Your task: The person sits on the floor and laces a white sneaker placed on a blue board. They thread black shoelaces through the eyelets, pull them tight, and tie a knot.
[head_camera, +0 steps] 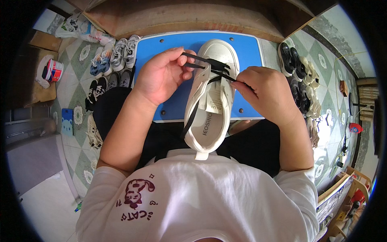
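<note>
A white sneaker (218, 50) lies with its toe over a small blue table (169, 106) and its heel towards my body. Black laces (217, 64) run through its upper eyelets, and one length hangs down inside the left side of the collar. My left hand (166, 72), palm up, is left of the shoe with a lace pinched at the thumb and fingertips. A second strand passes by its fingers. On the right side, my right hand (263, 90) grips another part of the black lace between thumb and curled fingers. The tongue is visible between the eyelet flaps.
Pairs of shoes stand on the tiled floor to the left (121, 54) and right (308, 75). A wooden cabinet (181, 18) stands beyond the table. Plastic bags (90, 31) and a red-and-white bucket (55, 70) are at the left. Cables and a wooden rack (356, 187) are at the right.
</note>
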Demonstrator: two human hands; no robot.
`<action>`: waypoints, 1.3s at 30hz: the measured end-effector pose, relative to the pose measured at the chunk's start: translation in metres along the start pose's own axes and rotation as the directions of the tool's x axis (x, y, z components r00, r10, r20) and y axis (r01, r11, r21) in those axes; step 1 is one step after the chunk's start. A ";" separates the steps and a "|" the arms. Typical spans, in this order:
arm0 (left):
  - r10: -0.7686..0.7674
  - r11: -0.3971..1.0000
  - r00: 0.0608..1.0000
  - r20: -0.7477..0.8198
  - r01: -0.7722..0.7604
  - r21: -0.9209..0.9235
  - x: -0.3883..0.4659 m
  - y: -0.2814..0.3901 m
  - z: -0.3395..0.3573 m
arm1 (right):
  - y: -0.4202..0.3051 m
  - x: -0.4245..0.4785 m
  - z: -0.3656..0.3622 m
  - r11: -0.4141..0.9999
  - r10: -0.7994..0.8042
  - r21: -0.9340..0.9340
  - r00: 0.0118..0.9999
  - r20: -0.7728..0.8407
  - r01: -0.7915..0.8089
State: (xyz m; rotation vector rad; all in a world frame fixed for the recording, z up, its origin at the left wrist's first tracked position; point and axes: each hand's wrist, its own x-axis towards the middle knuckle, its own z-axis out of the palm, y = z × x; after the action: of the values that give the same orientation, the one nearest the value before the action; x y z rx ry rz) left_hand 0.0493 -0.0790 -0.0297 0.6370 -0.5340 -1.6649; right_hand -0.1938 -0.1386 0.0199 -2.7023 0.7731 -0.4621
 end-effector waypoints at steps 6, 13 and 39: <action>0.017 0.999 1.000 -0.018 -0.016 0.041 0.003 -0.001 -0.004 | 0.001 -0.001 -0.001 1.000 -0.004 -0.010 1.000 -0.006 0.004; 0.121 0.963 0.988 -0.094 -0.094 0.252 -0.001 -0.005 0.008 | -0.004 -0.003 -0.008 0.913 0.207 0.335 0.972 0.108 -0.231; 0.278 0.468 0.948 0.156 -0.275 0.840 -0.016 -0.036 0.029 | 0.011 -0.011 -0.015 0.197 0.147 0.956 0.971 0.191 -0.218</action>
State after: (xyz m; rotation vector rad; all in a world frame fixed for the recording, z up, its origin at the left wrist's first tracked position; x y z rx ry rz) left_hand 0.0056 -0.0563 -0.0297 1.1930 -1.4363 -0.9823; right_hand -0.2131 -0.1446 0.0273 -1.3411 0.4731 -0.5461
